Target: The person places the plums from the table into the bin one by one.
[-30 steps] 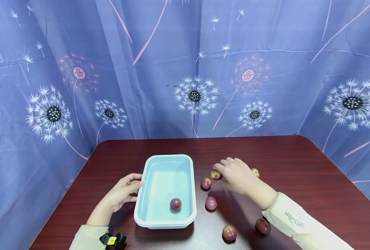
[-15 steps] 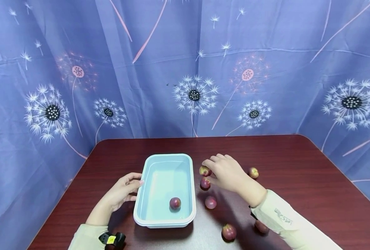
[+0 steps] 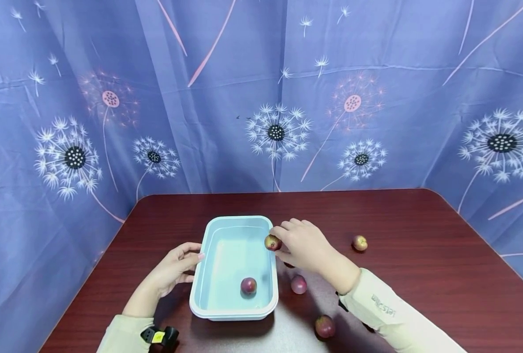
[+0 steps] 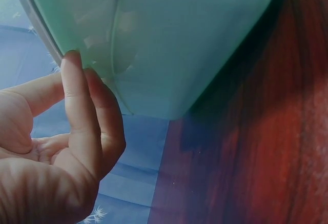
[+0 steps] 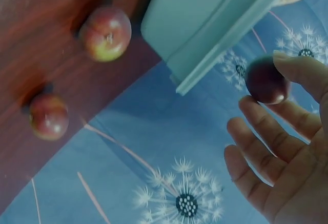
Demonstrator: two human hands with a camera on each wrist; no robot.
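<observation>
My right hand [image 3: 304,245] pinches a plum [image 3: 272,242] between thumb and fingertips, over the right rim of a light blue plastic tub [image 3: 232,314]. In the right wrist view the held plum [image 5: 266,80] looks dark, above the level of the tub's rim [image 5: 230,39]. One plum [image 3: 248,286] lies inside the tub, near its front right. My left hand [image 3: 176,268] holds the tub's left rim, thumb on top; the left wrist view shows fingers [image 4: 82,111] against the outer wall.
On the dark red wooden table [image 3: 398,215], plums lie right of the tub: one nearby [image 3: 298,284], one towards the front [image 3: 325,326], one farther right [image 3: 360,243]. Others are mostly hidden under the right hand and sleeve. A blue dandelion-print curtain [image 3: 217,122] hangs behind.
My right hand has carried the plum leftward from above the table to the tub's right rim. The left hand and the tub stay in place.
</observation>
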